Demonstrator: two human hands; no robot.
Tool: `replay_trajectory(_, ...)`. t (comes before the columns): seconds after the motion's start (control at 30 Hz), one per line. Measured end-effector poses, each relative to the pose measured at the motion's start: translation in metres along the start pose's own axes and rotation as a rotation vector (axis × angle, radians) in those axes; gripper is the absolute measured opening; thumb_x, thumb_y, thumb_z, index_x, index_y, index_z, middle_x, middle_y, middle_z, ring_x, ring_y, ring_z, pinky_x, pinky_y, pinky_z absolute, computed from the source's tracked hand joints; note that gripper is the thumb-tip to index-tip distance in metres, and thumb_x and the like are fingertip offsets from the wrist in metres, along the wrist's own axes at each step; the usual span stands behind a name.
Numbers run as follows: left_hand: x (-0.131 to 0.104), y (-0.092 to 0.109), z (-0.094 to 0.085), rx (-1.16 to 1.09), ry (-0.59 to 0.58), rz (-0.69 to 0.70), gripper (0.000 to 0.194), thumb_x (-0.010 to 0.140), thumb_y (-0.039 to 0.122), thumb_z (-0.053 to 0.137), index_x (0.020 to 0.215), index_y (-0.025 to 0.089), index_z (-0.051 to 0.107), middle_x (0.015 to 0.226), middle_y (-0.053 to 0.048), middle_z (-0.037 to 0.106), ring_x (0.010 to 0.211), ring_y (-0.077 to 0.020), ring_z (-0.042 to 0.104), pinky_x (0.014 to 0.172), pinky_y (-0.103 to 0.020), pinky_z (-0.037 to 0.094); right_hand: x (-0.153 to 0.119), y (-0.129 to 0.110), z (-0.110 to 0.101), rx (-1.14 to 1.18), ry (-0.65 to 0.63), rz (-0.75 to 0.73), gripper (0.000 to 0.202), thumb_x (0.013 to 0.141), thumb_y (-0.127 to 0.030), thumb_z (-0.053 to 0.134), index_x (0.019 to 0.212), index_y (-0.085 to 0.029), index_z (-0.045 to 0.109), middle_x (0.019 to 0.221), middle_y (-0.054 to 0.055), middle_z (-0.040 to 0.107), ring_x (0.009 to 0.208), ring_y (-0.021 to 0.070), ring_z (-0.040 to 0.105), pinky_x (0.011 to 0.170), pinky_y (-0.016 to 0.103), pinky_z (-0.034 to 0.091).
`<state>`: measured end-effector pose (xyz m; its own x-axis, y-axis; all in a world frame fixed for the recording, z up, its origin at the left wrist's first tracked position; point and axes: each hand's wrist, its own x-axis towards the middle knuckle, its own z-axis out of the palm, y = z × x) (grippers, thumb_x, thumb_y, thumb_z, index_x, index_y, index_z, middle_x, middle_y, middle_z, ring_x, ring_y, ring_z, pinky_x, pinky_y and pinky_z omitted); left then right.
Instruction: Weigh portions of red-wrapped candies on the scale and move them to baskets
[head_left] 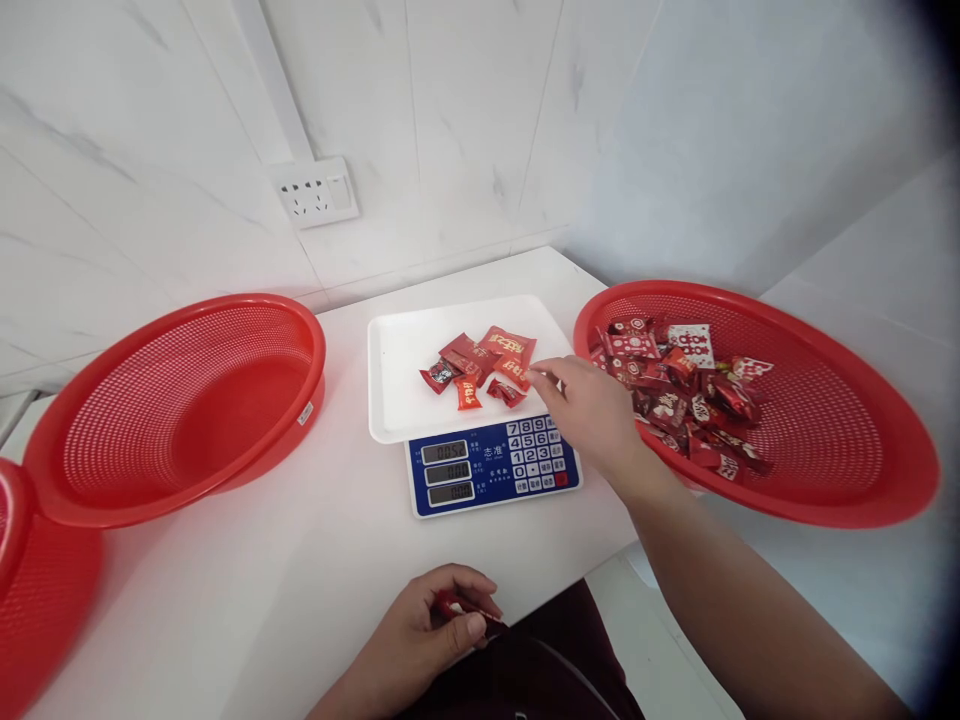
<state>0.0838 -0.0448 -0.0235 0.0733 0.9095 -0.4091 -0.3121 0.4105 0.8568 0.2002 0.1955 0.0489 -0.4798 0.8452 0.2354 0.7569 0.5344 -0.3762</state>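
Observation:
My right hand (pixel 589 405) reaches over the right edge of the white weighing pan (pixel 394 375). Its fingers pinch one end of a small orange-red wrapped candy (pixel 512 373). Several other red wrapped candies (pixel 469 355) lie grouped around the middle of the pan. Below the pan shows the blue keypad and display panel (pixel 495 468) of a digital scale. My left hand (pixel 427 630) rests low at the table's front edge, with fingers curled around red wrapped candies (pixel 450 603). Most of what it holds is hidden by the fingers.
At right, a red plastic basket (pixel 832 450) holds many wrapped candies (pixel 682 390). Another red basket (pixel 300 345) stands at left, and part of a further red basket (pixel 52 590) shows at the lower left. A power socket (pixel 315 192) is on the wall behind.

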Motion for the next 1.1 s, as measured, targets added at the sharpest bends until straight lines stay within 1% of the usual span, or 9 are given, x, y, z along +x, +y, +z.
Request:
replay_trajectory(0.1, 0.000, 0.000, 0.001, -0.008, -0.006, 0.007, 0.028, 0.079, 0.035, 0.064, 0.101, 0.018, 0.061, 0.094, -0.007, 0.066, 0.082, -0.0162, 0.060, 0.079, -0.033, 0.045, 0.007, 0.004, 0.001, -0.103, -0.058, 0.024, 0.031, 0.088, -0.035, 0.042, 0.103, -0.022, 0.065, 0.101, 0.008, 0.065, 0.087, 0.0235, 0.060, 0.060, 0.031, 0.039)
replay_trajectory(0.2, -0.001, 0.001, 0.002, -0.003, -0.012, 0.006, 0.028, 0.078, 0.035, 0.064, 0.101, 0.018, 0.061, 0.095, -0.007, 0.066, 0.082, -0.0160, 0.060, 0.079, -0.033, 0.045, 0.010, 0.005, 0.004, -0.159, -0.107, 0.031, 0.029, 0.087, -0.033, 0.043, 0.102, -0.021, 0.065, 0.102, 0.009, 0.063, 0.085, 0.0235, 0.060, 0.059, 0.031, 0.039)
replay_trajectory(0.3, -0.001, 0.001, 0.002, -0.002, -0.011, 0.007, 0.029, 0.078, 0.035, 0.064, 0.101, 0.018, 0.061, 0.095, -0.007, 0.066, 0.082, -0.0167, 0.060, 0.079, -0.034, 0.045, 0.012, 0.006, 0.007, -0.167, -0.107, 0.039, 0.026, 0.086, -0.030, 0.045, 0.100, -0.020, 0.065, 0.100, 0.008, 0.064, 0.085, 0.0234, 0.060, 0.057, 0.030, 0.038)
replay_trajectory(0.47, 0.000, 0.002, 0.001, -0.006, 0.007, -0.006, 0.029, 0.077, 0.036, 0.065, 0.101, 0.019, 0.061, 0.094, -0.007, 0.067, 0.083, -0.0175, 0.060, 0.079, -0.034, 0.046, 0.015, 0.008, 0.008, -0.165, -0.115, 0.036, 0.029, 0.086, -0.028, 0.043, 0.104, -0.018, 0.063, 0.103, 0.009, 0.065, 0.087, 0.0248, 0.061, 0.058, 0.032, 0.038)
replay_trajectory(0.67, 0.001, 0.001, 0.002, 0.003, -0.008, 0.005, 0.029, 0.078, 0.036, 0.064, 0.101, 0.018, 0.061, 0.094, -0.007, 0.067, 0.081, -0.0166, 0.060, 0.079, -0.034, 0.045, 0.018, 0.009, 0.010, -0.171, -0.110, 0.018, 0.025, 0.084, -0.027, 0.043, 0.092, -0.019, 0.066, 0.097, 0.008, 0.066, 0.084, 0.0232, 0.060, 0.056, 0.030, 0.038)
replay_trajectory(0.8, 0.001, 0.000, 0.001, -0.006, -0.006, 0.001, 0.030, 0.077, 0.036, 0.065, 0.101, 0.018, 0.061, 0.094, -0.007, 0.067, 0.081, -0.0161, 0.060, 0.079, -0.034, 0.045, 0.017, 0.007, 0.006, -0.085, -0.095, 0.029, 0.021, 0.082, -0.024, 0.044, 0.086, -0.019, 0.064, 0.093, 0.008, 0.067, 0.081, 0.0225, 0.060, 0.057, 0.030, 0.038)
replay_trajectory(0.9, 0.000, 0.001, 0.001, -0.009, -0.002, -0.008, 0.030, 0.077, 0.036, 0.065, 0.101, 0.018, 0.061, 0.094, -0.007, 0.067, 0.080, -0.0158, 0.060, 0.079, -0.033, 0.045, 0.013, 0.002, -0.003, 0.041, -0.053, 0.016, 0.018, 0.081, -0.024, 0.045, 0.083, -0.020, 0.062, 0.087, 0.008, 0.067, 0.078, 0.0220, 0.060, 0.061, 0.032, 0.040)
replay_trajectory(1.0, -0.001, 0.001, 0.001, -0.005, 0.000, -0.015, 0.029, 0.077, 0.035, 0.065, 0.101, 0.018, 0.062, 0.094, -0.007, 0.067, 0.080, -0.0160, 0.060, 0.079, -0.033, 0.045, 0.006, -0.001, -0.015, 0.138, 0.078, 0.005, 0.013, 0.080, -0.025, 0.048, 0.079, -0.021, 0.061, 0.082, 0.007, 0.066, 0.073, 0.0205, 0.059, 0.063, 0.033, 0.041)
replay_trajectory(1.1, -0.001, 0.002, 0.001, -0.005, -0.003, -0.012, 0.029, 0.077, 0.035, 0.065, 0.100, 0.018, 0.062, 0.094, -0.006, 0.067, 0.081, -0.0165, 0.060, 0.079, -0.033, 0.045, -0.001, -0.002, -0.026, 0.173, 0.187, -0.002, 0.009, 0.078, -0.024, 0.052, 0.076, -0.022, 0.060, 0.077, 0.004, 0.065, 0.066, 0.0185, 0.058, 0.060, 0.032, 0.042)
